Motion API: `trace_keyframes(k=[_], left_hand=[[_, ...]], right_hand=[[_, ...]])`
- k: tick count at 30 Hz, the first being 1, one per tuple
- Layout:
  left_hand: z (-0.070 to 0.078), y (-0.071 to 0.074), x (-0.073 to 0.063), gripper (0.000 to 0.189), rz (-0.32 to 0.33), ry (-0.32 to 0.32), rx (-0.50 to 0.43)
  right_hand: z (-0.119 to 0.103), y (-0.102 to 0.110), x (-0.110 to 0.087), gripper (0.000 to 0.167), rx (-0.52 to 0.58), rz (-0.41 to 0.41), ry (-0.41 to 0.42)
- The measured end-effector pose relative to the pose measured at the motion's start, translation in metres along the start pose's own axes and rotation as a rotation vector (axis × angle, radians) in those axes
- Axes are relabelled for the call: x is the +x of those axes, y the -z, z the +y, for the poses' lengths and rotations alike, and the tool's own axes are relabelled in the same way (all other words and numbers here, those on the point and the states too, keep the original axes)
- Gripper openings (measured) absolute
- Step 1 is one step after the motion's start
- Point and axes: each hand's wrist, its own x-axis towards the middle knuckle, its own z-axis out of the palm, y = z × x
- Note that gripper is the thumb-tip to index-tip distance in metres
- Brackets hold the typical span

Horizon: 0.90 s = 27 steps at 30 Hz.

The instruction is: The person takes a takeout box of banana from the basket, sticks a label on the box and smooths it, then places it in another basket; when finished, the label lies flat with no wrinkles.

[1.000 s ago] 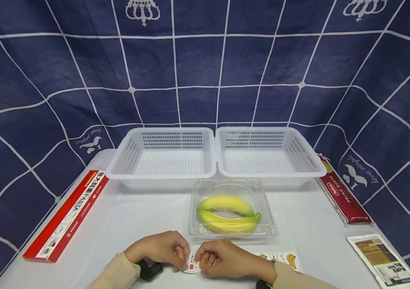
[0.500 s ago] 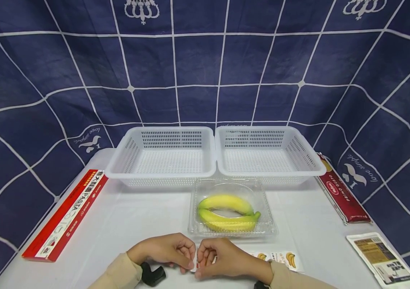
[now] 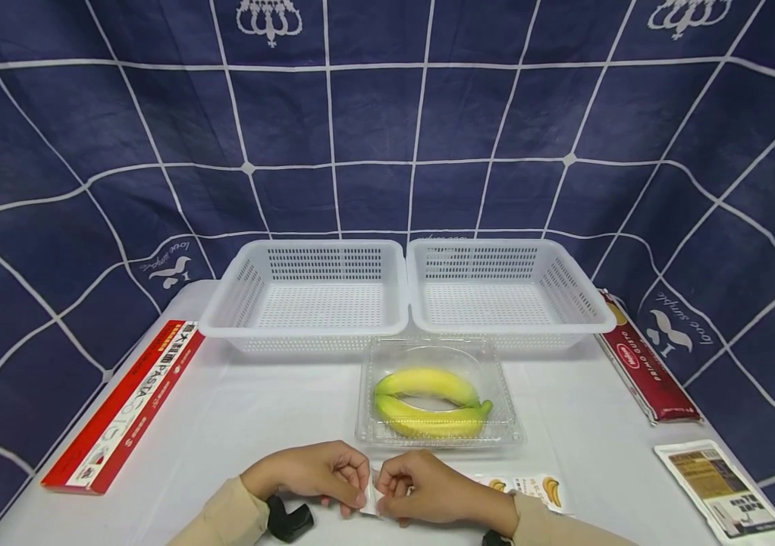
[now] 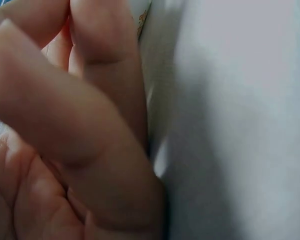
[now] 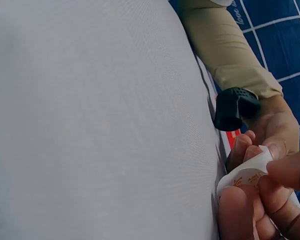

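Observation:
At the front of the table my left hand pinches the left end of a strip of banana sticker labels. My right hand meets it there, thumb and fingertip pinching the same end. Between them a white bent corner stands up; the right wrist view shows the paper curled, with orange print on it. The strip's middle passes under my right hand, and its banana pictures show beyond the wrist. Just behind the hands sits a clear plastic clamshell box with bananas inside.
Two white perforated baskets stand side by side at the back. A red pasta box lies at the left edge. On the right are a red packet and a white-and-brown pouch.
My left hand has shifted slightly right, closing the gap to my right hand. The strip's end, earlier flat with its red mark showing, is now bent up between the fingertips.

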Motion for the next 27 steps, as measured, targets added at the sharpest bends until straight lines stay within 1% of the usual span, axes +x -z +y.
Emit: trace_keyframes(k=[7,12,17,21,27], left_hand=[[-0.001,0.001,-0.001,0.011,0.006,0.021,0.016],[0.000,0.001,-0.002,0.012,0.025,0.045,0.017],[0.003,-0.001,-0.004,0.013,0.047,0.067,0.018],[0.005,-0.002,-0.006,0.015,0.059,0.089,0.012],[0.004,-0.004,-0.007,0.018,0.077,0.098,0.011]], right_hand=[[0.000,0.004,-0.010,0.009,0.050,0.018,-0.045],[0.001,0.010,-0.022,0.008,0.103,0.043,-0.073],[0.002,0.020,-0.036,0.008,0.138,0.041,-0.033],[0.000,0.028,-0.048,0.009,0.138,0.042,-0.009],[-0.005,0.038,-0.060,0.008,0.139,0.036,0.018]])
